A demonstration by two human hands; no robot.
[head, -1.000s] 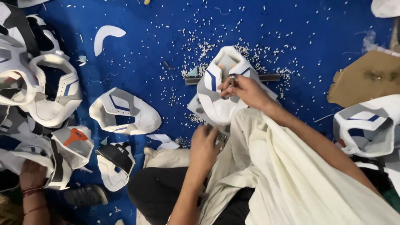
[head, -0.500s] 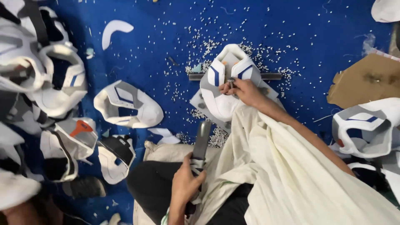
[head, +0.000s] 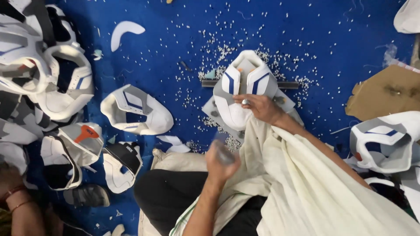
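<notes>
Pressing my right hand [head: 258, 107] down on the white shoe upper [head: 243, 94] with blue stripes, I pin it flat with fingers together, a ring showing on one finger. The upper lies just past my knees at about one o'clock from my lap, on a grey board [head: 280, 99] across a dark metal bar [head: 249, 84], with small white punched bits [head: 218, 52] scattered on the blue mat [head: 175, 26] around it.

My left hand [head: 221, 159] is raised at about twelve o'clock from my lap, curled into a fist round a tool [head: 224, 150]; it is too blurred to tell what kind, perhaps a short handle. It hangs near the upper's near edge, not touching it.

At nine o'clock lies another white upper [head: 138, 111] with grey and blue panels, and beyond it a heap of more uppers [head: 48, 83]. At eight o'clock sit an upper with an orange tab [head: 85, 135] and a black-and-white one [head: 122, 164]. At three o'clock are a further upper [head: 385, 144] and a piece of brown cardboard [head: 385, 91]. Another person's arm [head: 19, 205] with bangles shows at the lower left corner.
</notes>
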